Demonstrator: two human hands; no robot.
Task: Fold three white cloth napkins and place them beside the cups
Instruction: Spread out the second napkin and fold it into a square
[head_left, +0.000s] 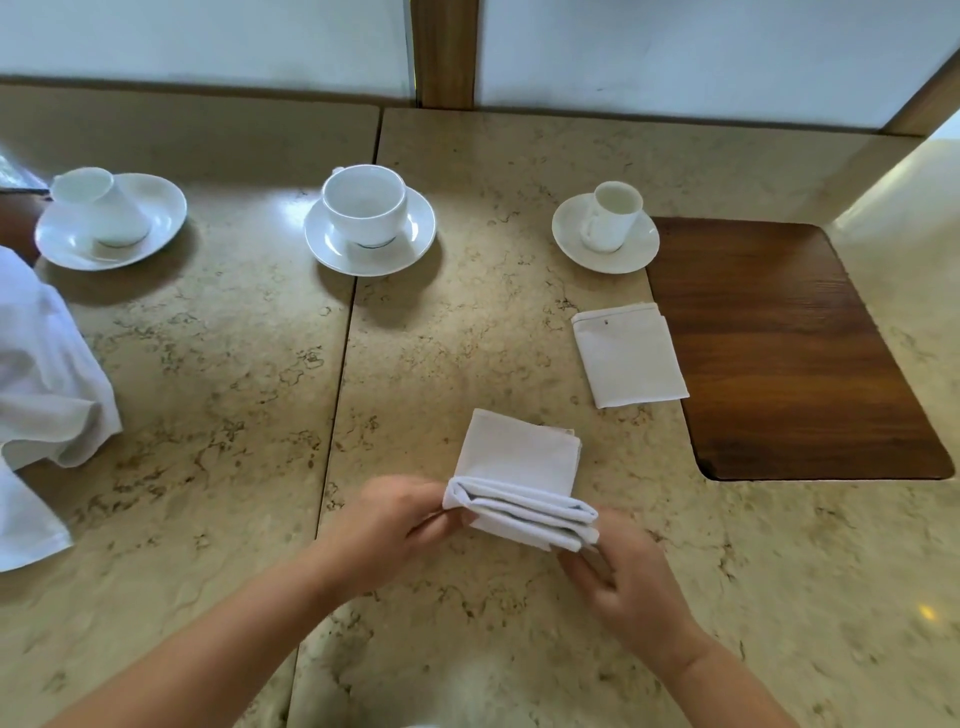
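Pinching a half-folded napkin (519, 483) at its near edge, the left hand (389, 530) has the left corner in its grip and the right hand (623, 577) the right corner, low over the desk (208, 364). A folded napkin (628, 356) lies below the right cup (613, 215). Loose cloth (41, 374) sits far left, near two more cups (101, 208) (366, 202).

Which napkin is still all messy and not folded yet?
The crumpled napkin at the table's left edge. The napkin by the right cup lies flat, a neat folded rectangle, and the napkin in the hands is already folded into layers.
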